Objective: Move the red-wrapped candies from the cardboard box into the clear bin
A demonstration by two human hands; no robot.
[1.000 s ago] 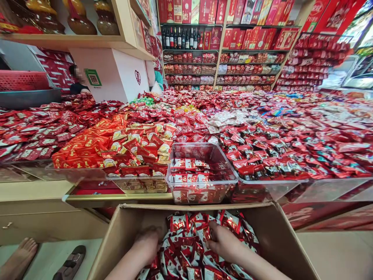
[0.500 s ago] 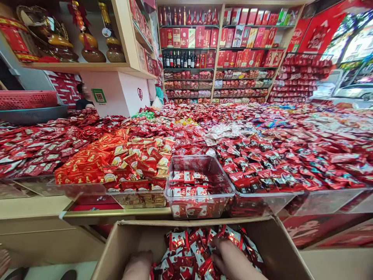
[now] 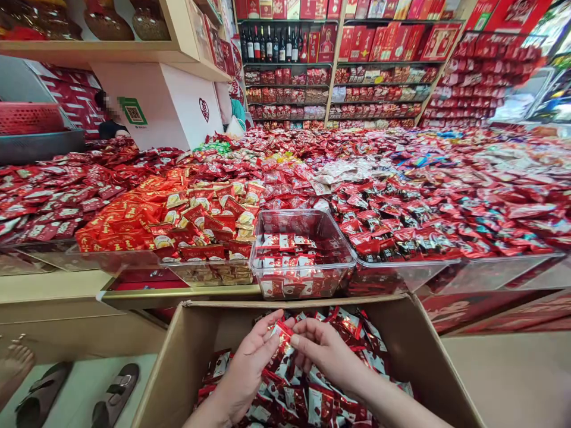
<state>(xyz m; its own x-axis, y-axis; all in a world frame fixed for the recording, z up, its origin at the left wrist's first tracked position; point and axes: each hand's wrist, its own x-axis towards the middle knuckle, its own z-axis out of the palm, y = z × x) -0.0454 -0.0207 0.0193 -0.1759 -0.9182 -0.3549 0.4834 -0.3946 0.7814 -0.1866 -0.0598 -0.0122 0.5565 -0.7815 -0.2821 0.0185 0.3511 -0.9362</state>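
Close together above an open cardboard box (image 3: pixel 178 374), my left hand (image 3: pixel 250 362) and my right hand (image 3: pixel 325 353) pinch one small red-and-white packet (image 3: pixel 282 330) between thumbs and fingers. Many loose wrapped packets (image 3: pixel 321 407) of the same look fill the box beneath them. Just beyond the box's far rim stands a transparent plastic bin (image 3: pixel 303 278), partly filled with similar packets (image 3: pixel 285 261) set in neat rows. Parts of the box's contents are hidden by my hands and forearms.
Heaped sweets in bins flank the plastic bin, with gold-and-red packets (image 3: pixel 214 223) left and dark red packets (image 3: pixel 401 238) right. A brass-coloured counter edge (image 3: pixel 178 292) runs behind the box. Sandals (image 3: pixel 116 395) and a bare foot (image 3: pixel 18 362) show on the floor at left.
Both hands have risen out of the loose packets and come together, now holding one packet. The view has tilted downward, so the shelves sit higher and the sandals show more.
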